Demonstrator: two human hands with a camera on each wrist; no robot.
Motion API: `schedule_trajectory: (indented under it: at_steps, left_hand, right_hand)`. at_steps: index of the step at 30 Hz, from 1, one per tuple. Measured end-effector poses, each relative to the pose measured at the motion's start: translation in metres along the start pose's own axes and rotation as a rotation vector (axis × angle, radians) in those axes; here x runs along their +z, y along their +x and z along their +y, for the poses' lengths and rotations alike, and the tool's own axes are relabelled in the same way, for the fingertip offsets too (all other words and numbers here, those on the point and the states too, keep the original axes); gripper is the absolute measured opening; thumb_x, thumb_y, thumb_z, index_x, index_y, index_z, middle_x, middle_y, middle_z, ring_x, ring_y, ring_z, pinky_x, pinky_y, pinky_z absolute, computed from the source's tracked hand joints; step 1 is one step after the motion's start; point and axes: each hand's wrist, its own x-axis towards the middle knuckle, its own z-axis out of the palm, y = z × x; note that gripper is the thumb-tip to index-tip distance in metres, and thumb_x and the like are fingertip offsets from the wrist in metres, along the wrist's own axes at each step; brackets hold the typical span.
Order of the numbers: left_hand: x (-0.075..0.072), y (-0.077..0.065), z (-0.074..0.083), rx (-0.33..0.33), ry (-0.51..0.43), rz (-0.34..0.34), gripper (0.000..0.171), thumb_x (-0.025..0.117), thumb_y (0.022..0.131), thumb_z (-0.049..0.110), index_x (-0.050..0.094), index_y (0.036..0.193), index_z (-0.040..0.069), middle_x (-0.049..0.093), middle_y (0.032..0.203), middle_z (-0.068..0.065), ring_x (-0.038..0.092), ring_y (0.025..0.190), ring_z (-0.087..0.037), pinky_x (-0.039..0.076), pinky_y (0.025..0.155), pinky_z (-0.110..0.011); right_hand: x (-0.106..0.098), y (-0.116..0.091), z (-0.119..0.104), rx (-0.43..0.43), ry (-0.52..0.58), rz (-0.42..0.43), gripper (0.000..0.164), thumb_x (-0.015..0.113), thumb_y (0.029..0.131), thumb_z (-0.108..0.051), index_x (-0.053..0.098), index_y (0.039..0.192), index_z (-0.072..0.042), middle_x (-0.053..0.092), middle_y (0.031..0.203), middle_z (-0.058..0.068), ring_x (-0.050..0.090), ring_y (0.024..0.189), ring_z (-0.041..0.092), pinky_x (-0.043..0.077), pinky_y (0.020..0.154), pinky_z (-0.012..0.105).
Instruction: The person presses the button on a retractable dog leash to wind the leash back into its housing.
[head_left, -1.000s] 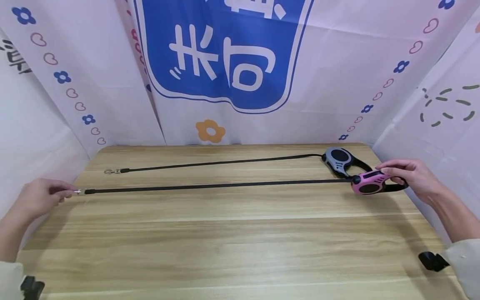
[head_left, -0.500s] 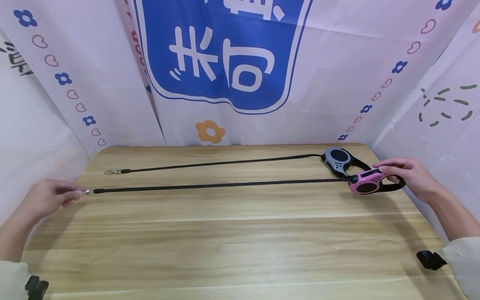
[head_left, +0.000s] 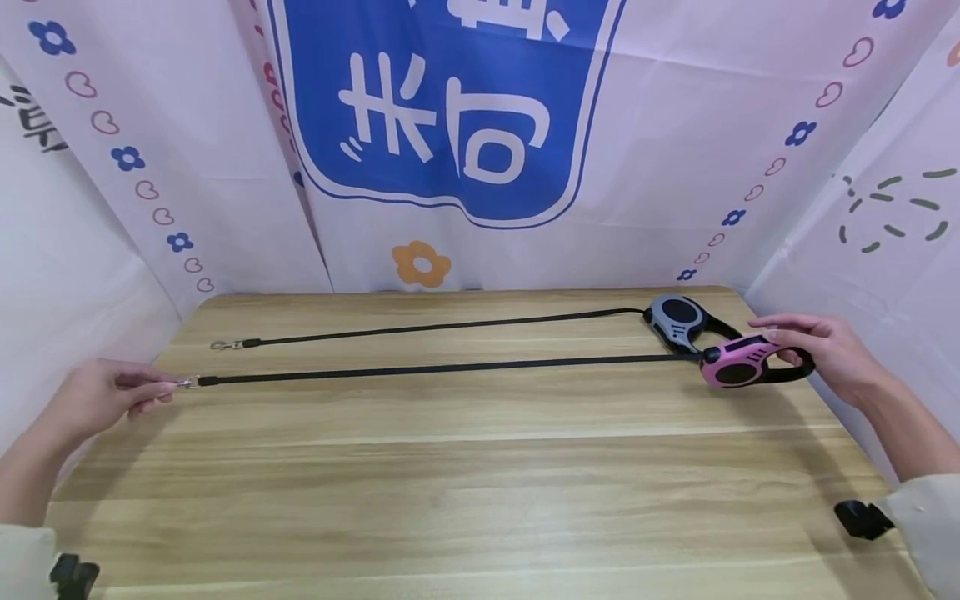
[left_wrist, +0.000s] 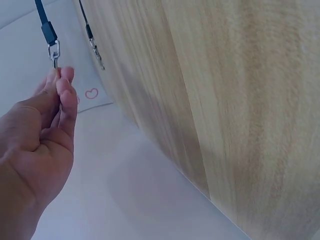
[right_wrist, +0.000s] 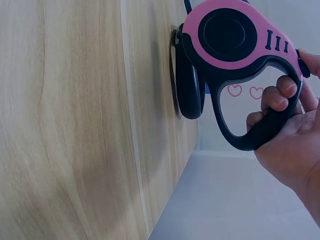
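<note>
While you hold the pink leash [head_left: 722,365] across the far half of the wooden table [head_left: 480,500], its black strap [head_left: 450,368] runs almost straight from left to right. Your left hand [head_left: 112,394] pinches the metal clip [head_left: 187,382] near the left edge; at the right edge, the fingers of your right hand [head_left: 834,354] curl round the black handle [right_wrist: 272,128], with the pink casing raised off the surface. Whether your thumb presses the button [right_wrist: 303,68] cannot be told.

For a clean hold, your best course seems a firm pinch on the clip, since a strap of this kind would probably spring back if let slip. Level hands and a flat, untwisted line should serve you well, as should lowering both ends together, clear of the grey leash [head_left: 678,312] just beyond.

By count, you have two leashes, one pink and one grey, each with one casing, one handle, one strap and one clip. The grey leash's clip [head_left: 227,345] lies at the far left, untouched by you.
</note>
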Motion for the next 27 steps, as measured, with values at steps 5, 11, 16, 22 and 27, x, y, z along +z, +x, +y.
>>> schedule_trajectory:
  at_steps: [5,11,16,22,27]
  left_hand:
    - [-0.002,-0.001,-0.004,0.03,-0.205,-0.056,0.016,0.059,0.098,-0.012,0.069,0.109,-0.018,0.077,0.084,0.005,0.065,0.065,-0.011,0.055,0.056,-0.026]
    - [-0.004,-0.001,-0.006,0.07,-0.337,-0.119,0.032,0.058,0.095,-0.017,0.079,0.105,0.006,0.078,0.09,0.005,0.07,0.071,-0.013,0.058,0.063,-0.025]
    - [0.0,0.002,-0.002,0.126,-0.283,-0.18,0.02,0.059,0.096,-0.014,0.067,0.114,-0.017,0.078,0.092,-0.004,0.072,0.074,-0.017,0.06,0.067,-0.027]
    - [0.006,0.007,0.002,0.235,-0.409,-0.284,0.024,0.051,0.094,-0.023,0.064,0.113,-0.021,0.078,0.099,-0.001,0.072,0.079,-0.016,0.061,0.069,-0.028]
    - [0.009,0.01,0.01,0.21,-0.349,-0.24,0.019,0.053,0.093,-0.021,0.061,0.11,-0.025,0.077,0.093,0.001,0.071,0.075,-0.014,0.06,0.065,-0.029]
  right_hand:
    - [-0.003,-0.001,0.0,0.014,-0.111,0.016,0.041,0.052,0.104,0.003,0.078,0.114,-0.028,0.057,0.07,-0.003,0.049,0.061,0.013,0.04,0.06,0.029]
    - [-0.005,-0.003,0.0,0.044,-0.183,0.05,0.039,0.055,0.105,-0.003,0.077,0.116,-0.033,0.057,0.07,-0.004,0.05,0.063,0.013,0.041,0.062,0.028]
    - [-0.007,-0.004,0.0,0.049,-0.194,0.057,0.039,0.054,0.106,-0.004,0.076,0.117,-0.034,0.058,0.071,-0.004,0.05,0.063,0.013,0.04,0.063,0.028]
    - [-0.008,-0.006,0.0,0.054,-0.205,0.063,0.039,0.055,0.105,-0.003,0.077,0.117,-0.033,0.062,0.075,-0.006,0.051,0.065,0.011,0.042,0.063,0.026]
    - [-0.008,-0.005,-0.001,0.059,-0.211,0.062,0.039,0.056,0.105,-0.003,0.077,0.117,-0.034,0.062,0.075,-0.006,0.052,0.065,0.011,0.042,0.063,0.026]
